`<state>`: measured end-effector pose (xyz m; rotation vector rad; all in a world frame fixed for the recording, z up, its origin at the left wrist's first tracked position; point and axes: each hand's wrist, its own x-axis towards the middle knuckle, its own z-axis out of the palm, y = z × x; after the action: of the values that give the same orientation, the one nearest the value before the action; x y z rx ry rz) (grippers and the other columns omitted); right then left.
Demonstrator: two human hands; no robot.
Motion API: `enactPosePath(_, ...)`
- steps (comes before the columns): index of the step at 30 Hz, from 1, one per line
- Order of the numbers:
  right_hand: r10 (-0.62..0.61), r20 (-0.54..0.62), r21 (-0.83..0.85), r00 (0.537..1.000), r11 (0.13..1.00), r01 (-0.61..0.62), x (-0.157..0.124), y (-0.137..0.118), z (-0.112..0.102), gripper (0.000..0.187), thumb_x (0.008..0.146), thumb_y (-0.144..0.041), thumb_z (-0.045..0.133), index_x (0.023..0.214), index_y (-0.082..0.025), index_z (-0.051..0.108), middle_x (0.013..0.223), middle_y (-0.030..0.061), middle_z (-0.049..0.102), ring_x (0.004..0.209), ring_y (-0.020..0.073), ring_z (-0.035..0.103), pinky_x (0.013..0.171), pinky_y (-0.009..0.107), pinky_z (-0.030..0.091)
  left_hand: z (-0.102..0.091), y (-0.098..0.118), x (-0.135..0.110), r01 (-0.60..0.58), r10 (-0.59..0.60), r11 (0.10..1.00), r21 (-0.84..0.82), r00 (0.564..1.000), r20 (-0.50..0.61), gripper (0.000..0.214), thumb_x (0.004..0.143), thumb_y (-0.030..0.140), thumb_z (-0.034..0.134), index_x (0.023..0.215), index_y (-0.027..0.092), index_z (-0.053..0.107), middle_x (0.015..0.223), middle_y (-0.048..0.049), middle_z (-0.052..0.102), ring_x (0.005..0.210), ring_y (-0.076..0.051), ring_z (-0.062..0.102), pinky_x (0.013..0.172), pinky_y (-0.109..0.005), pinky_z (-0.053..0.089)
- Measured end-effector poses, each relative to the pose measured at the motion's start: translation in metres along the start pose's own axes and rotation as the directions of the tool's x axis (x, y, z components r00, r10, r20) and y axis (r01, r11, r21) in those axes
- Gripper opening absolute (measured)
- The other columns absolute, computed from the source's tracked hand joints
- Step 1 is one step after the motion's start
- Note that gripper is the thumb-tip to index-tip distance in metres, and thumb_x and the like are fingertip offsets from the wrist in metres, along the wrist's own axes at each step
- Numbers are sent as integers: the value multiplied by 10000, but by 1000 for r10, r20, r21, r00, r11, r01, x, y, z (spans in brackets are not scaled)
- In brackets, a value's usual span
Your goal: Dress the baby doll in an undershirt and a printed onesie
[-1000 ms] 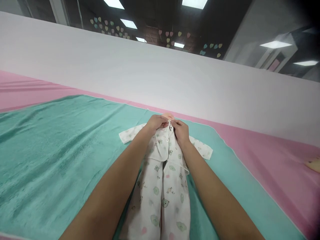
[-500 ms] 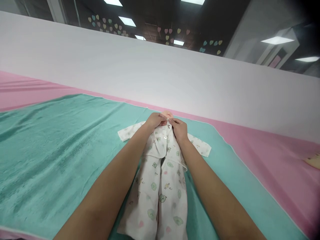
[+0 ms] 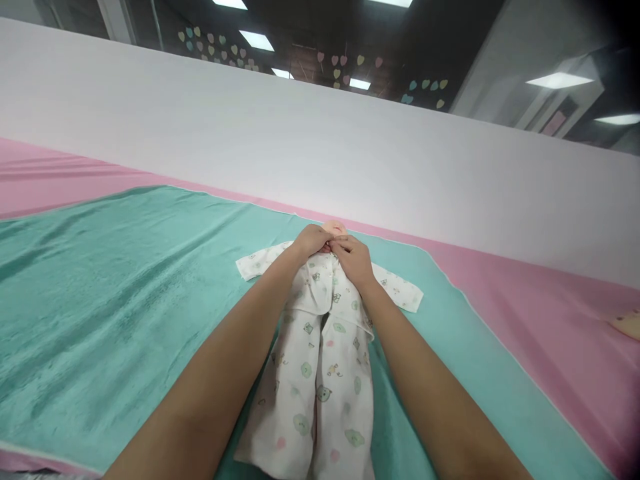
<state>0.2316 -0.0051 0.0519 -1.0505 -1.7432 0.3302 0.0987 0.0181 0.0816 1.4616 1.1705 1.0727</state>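
A baby doll (image 3: 335, 227) lies on its back, its head at the far end, dressed in a white printed pajama top (image 3: 310, 293) and matching pants (image 3: 345, 393). At the collar just under the doll's chin, my left hand (image 3: 313, 240) and my right hand (image 3: 353, 257) meet with bent fingers pinching the top's front edges. The fingertips touch each other and hide the fastening there. Below them the front panels lie together down the chest and part near the hem. Both sleeves (image 3: 403, 291) spread out sideways.
Under the doll is a teal blanket (image 3: 125, 300) over a pink sheet (image 3: 525, 307). A white wall (image 3: 320, 153) rises behind, with dark glass and heart stickers (image 3: 335, 67) above. A pale tan object (image 3: 627, 323) shows at the right edge.
My right hand has shifted left and its fingers now overlap my left fingertips at the collar. The gap between the hands has closed, and the front edges sit closer together.
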Motion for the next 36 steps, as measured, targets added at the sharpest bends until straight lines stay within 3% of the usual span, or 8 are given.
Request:
enactPosePath(7,199,-57,214,978,960,-183,-1,7,-1,277,780,-375,527,671,-205,716,866,19,714,907,199,626,867,304,424,0,5,-6,-57,59,994,98,998,-10,200,755,119,504,560,133,547,437,-8,530,466,-120,551,543,-230,446)
enactPosePath(11,215,-66,244,974,950,-193,0,10,-1,274,767,-379,530,671,-192,706,884,27,710,893,191,617,856,298,422,3,2,-5,-54,57,997,51,997,-49,103,792,128,463,728,147,541,460,21,511,461,-106,518,530,-218,429)
enactPosePath(14,207,-82,249,975,951,-181,1,12,1,232,743,-351,562,840,-194,703,915,25,698,879,185,608,834,305,434,5,-1,-3,-49,49,999,6,997,-61,86,793,110,452,782,152,527,488,33,496,460,-88,489,524,-202,418)
enactPosePath(17,174,-76,192,982,969,-157,2,12,2,262,739,-251,535,943,-210,693,1000,25,681,946,178,597,882,314,426,6,-3,-1,-49,48,999,-16,996,-71,78,800,115,452,797,155,520,494,35,483,452,-83,472,505,-193,398)
enactPosePath(22,181,-104,91,978,981,-172,2,13,2,248,740,-188,475,805,-218,712,963,13,687,972,172,596,932,320,410,7,-6,2,-42,42,999,-1,995,-90,87,795,131,468,853,154,529,503,33,486,472,-97,498,524,-208,409)
enactPosePath(25,163,-99,78,982,985,-156,-1,13,2,250,758,-197,465,838,-216,702,983,19,677,981,173,587,931,321,408,8,-8,3,-55,62,997,60,990,-123,78,784,147,480,842,159,531,537,21,507,512,-117,521,565,-238,431)
enactPosePath(30,56,-149,-96,987,993,-71,-24,-1,-2,241,795,-219,444,962,-179,614,1015,80,591,944,197,541,852,338,428,12,-12,-6,-144,209,951,273,951,-227,110,720,119,524,803,175,571,812,-43,620,789,-178,580,768,-297,435)
enactPosePath(36,-67,-30,-298,997,953,55,-67,-31,-6,128,771,-247,498,890,-200,502,941,63,515,896,210,470,820,352,409,19,-19,-39,-199,369,786,585,911,-185,263,778,128,422,879,194,656,1016,-73,624,888,-194,588,819,-305,435)
